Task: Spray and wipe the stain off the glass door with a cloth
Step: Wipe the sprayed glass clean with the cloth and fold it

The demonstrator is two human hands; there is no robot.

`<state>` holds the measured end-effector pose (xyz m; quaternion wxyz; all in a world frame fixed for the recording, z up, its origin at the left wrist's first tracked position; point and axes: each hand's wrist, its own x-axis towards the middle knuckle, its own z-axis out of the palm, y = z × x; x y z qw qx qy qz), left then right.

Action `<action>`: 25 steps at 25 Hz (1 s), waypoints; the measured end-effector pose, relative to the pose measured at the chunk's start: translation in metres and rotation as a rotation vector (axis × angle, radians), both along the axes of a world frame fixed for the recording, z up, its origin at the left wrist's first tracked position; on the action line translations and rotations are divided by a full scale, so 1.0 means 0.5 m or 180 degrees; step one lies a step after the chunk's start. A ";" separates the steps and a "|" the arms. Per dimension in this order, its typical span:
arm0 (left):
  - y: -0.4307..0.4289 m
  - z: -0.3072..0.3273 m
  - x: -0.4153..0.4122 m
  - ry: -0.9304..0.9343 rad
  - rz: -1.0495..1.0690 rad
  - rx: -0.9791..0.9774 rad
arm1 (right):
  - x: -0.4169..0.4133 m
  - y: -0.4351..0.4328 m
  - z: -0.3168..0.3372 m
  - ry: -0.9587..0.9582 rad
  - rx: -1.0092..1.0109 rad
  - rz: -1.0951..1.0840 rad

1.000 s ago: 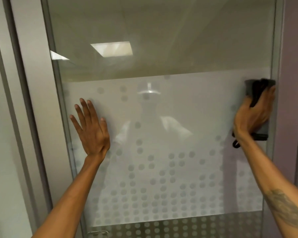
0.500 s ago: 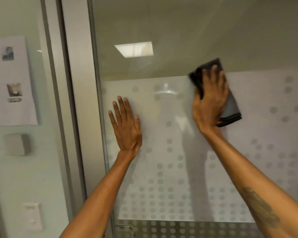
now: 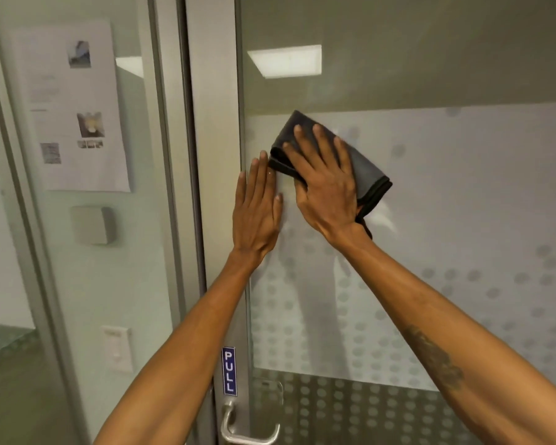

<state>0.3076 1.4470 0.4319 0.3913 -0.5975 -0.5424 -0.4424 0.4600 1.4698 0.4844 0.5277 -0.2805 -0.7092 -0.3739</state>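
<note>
Wall [image 3: 77, 284]: pale; one paper notice [image 3: 74, 107] with small photos, one grey box [image 3: 92, 224], one white switch [image 3: 118, 348].
Frame [image 3: 214, 123]: brushed metal upright; blue PULL sticker [image 3: 229, 371], one metal lever handle [image 3: 247, 428].
Left hand [image 3: 257, 213]: flat, fingers together, empty, palm on the door's left edge.
Cloth [image 3: 363, 175]: one, dark grey, folded, stitched edge, against the glass just right of the left hand.
Right hand [image 3: 326, 184]: fingers spread, pressing the cloth flat.
Door [image 3: 463, 203]: glass; frosted band with rows of round dots.
</note>
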 end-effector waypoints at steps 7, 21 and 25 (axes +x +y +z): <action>-0.033 -0.009 -0.021 0.0057 -0.0214 -0.0295 | 0.027 -0.024 -0.182 -0.0306 -0.0337 0.0193; -0.132 -0.062 0.059 -0.0423 -0.0393 -0.1220 | 0.237 -0.096 -0.522 -0.1471 -0.2102 0.0733; -0.166 -0.126 0.131 -0.0967 -0.1050 -0.1395 | 0.279 -0.163 -0.542 0.0917 -0.3984 0.2039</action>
